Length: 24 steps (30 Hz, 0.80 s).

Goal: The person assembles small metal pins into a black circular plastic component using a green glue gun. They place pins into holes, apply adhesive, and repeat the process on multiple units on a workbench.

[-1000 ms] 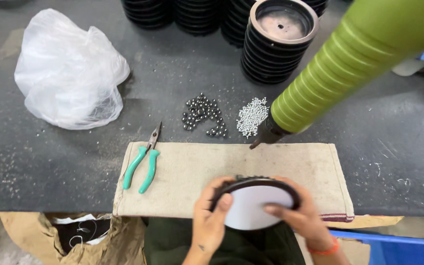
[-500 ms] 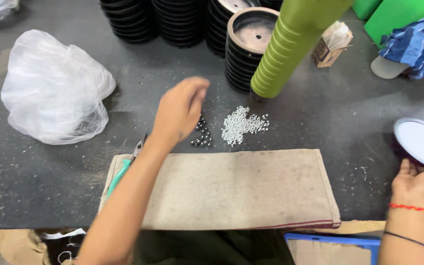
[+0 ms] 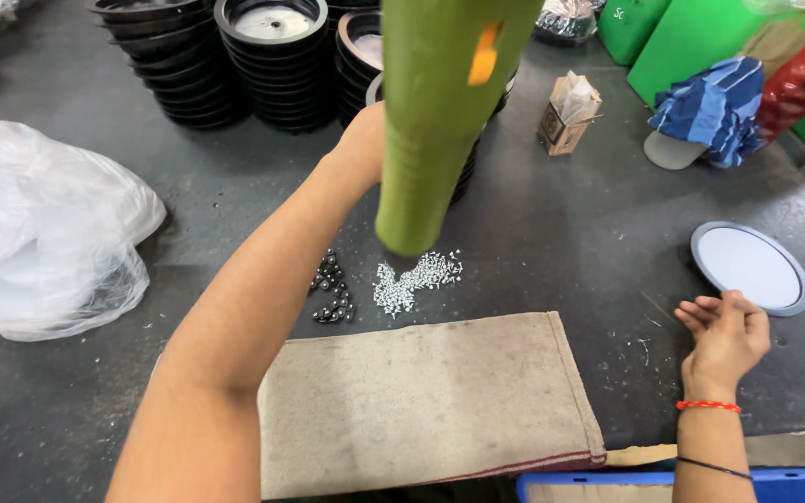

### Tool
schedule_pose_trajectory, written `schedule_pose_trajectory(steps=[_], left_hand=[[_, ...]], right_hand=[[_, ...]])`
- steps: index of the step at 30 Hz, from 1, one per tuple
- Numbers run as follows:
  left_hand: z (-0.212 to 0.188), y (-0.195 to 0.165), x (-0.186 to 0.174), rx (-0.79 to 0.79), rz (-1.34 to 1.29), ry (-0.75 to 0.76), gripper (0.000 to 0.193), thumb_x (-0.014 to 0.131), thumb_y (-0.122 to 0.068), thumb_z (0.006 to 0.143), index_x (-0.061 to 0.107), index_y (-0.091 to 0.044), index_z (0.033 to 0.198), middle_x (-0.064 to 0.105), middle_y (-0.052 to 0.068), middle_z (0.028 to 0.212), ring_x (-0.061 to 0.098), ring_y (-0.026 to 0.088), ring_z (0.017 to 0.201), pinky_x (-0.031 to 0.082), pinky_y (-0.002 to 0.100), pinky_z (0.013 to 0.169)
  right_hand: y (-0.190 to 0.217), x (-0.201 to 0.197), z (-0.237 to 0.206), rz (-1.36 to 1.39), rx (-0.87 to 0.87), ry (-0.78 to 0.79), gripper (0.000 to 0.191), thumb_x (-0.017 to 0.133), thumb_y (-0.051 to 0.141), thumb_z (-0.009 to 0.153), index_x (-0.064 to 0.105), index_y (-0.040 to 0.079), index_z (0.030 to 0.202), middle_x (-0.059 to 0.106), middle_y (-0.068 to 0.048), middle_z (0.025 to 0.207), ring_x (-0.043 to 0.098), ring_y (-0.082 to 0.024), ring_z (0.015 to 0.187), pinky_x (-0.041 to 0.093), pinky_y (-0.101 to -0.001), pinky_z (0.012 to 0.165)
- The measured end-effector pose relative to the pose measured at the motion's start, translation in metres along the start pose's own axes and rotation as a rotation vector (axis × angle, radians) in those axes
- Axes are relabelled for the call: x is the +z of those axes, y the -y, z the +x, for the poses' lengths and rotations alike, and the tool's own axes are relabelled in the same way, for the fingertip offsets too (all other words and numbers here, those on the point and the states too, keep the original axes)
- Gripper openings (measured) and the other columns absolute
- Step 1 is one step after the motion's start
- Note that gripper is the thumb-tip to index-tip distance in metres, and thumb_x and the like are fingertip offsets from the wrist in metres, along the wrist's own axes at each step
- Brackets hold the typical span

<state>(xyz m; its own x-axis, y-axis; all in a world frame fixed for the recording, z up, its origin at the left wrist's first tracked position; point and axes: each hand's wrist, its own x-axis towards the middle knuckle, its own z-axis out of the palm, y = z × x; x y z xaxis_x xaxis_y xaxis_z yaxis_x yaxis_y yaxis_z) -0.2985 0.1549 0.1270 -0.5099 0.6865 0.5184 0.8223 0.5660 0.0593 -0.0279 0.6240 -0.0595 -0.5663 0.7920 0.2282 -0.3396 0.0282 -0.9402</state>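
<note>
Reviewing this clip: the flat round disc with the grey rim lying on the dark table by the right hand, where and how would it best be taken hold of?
Probably by the rim. The round disc lies flat on the dark table, so little but its raised grey edge offers purchase. The right hand sits just off the near edge, so come from that side, fingers hooking under the near rim and thumb on top, then tilt it up.

Bright even overhead light, soft shadows, mild glare on plastic bag [image 3: 44, 237], wide-angle edge stretch, sharp focus
</note>
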Motion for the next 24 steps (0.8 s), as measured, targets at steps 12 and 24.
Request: schedule_pose_trajectory(steps=[12, 24], left_hand=[[-0.035, -0.009, -0.077, -0.514, -0.59, -0.616, 0.024, 0.063, -0.026, 0.105, 0.069, -0.002, 0.107, 0.069, 0.004, 0.085, 0.06, 0.009, 0.08, 0.05, 0.028, 0.075], [-0.295, -0.128, -0.035, -1.378, -1.645, -0.593, 0.024, 0.06, -0.029, 0.097, 0.072, -0.009, 0.102, 0.074, 0.002, 0.097, 0.069, 0.014, 0.088, 0.056, 0.031, 0.081]], right_hand=[[-0.006, -0.004, -0.004, -0.04, -0.115, 0.068, 0.019, 0.06, 0.018, 0.123, 0.055, 0.003, 0.111, 0.062, -0.009, 0.087, 0.064, -0.018, 0.071, 0.058, -0.0337, 0.064], [0.1, 0.165, -0.109, 0.118, -0.143, 0.687, 0.03, 0.066, 0.024, 0.117, 0.063, -0.005, 0.11, 0.065, -0.015, 0.09, 0.063, -0.021, 0.077, 0.056, -0.0334, 0.073]])
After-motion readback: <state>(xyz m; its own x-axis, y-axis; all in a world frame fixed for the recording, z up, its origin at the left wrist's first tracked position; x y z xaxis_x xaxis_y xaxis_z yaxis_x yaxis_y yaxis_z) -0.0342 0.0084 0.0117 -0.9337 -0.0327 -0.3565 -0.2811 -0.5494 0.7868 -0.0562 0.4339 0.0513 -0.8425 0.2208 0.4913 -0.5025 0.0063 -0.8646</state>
